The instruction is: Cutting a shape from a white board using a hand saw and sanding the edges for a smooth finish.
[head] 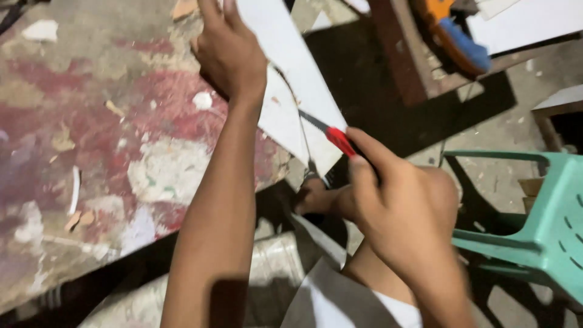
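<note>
My left hand (229,48) presses down on a long white board (291,54) that lies across the edge of a paint-stained worktable (91,158). My right hand (401,200) grips a red-handled utility knife (333,136), its dark blade laid against the board's lower end. A cut white piece (280,118) hangs partly loose beside the blade. My foot shows on the floor below the board.
A green plastic chair (534,231) stands at the right. A dark wooden frame (398,51) and an orange and blue tool (458,36) lie at the top right. White offcuts (331,297) and plastic sheeting lie on the floor below.
</note>
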